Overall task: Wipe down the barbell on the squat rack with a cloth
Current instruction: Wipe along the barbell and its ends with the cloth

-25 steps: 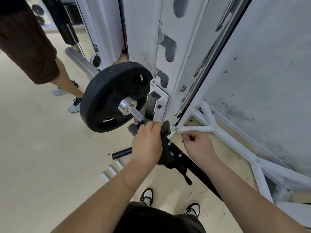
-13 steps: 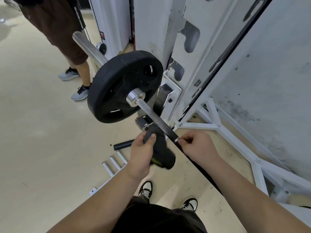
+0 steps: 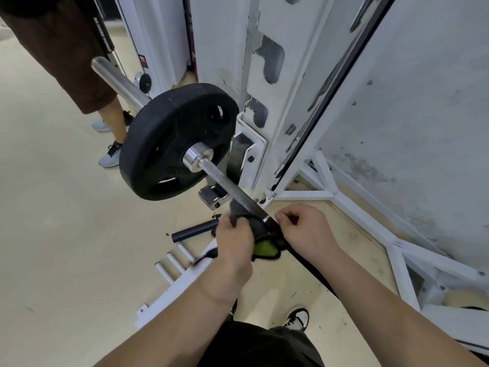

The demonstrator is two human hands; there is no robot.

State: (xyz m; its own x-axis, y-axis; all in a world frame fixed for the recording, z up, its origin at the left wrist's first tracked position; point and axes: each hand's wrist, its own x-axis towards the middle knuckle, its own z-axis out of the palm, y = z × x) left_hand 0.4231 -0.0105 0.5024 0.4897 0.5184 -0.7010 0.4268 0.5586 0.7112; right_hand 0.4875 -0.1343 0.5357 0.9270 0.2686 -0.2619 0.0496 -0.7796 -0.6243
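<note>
1. The upper middle and right of the frame are filled by the white squat rack [image 3: 277, 75]. Its upright is cut off by the top edge, its paint is chipped around the slots, and its floor braces are carried out past the lower right edge
2. A second person [image 3: 60, 49] is seen at the upper left only from brown shorts down to grey shoes, with everything above cut off
3. A black weight plate [image 3: 169, 144] is carried on the barbell [image 3: 225, 181] at centre left, and its raised lettering cannot be read
4. The barbell is rested at the rack's hook and slanted from its bright sleeve end at upper left toward the lower right. There the shaft is hidden under the cloth [image 3: 264, 247] and then beneath the right forearm
5. The left hand [image 3: 232, 245], at lower centre, is closed round the cloth, which is held against the shaft just below the hook; its fingertips are buried in the fabric
6. The right hand [image 3: 307, 229], just right of the cloth, is shown with fingers curled beside the bar. Whether the bar is actually gripped cannot be told, as the fingertips are tucked out of sight
7. The cloth is dark and blurred, with a yellow-green patch exposed between the hands
8. A short black cylinder [image 3: 193, 230] is laid on the floor left of the left hand, its right end hidden behind that hand
9. One black-and-white shoe [image 3: 297, 317] is glimpsed at lower centre, partly covered by dark clothing
</note>
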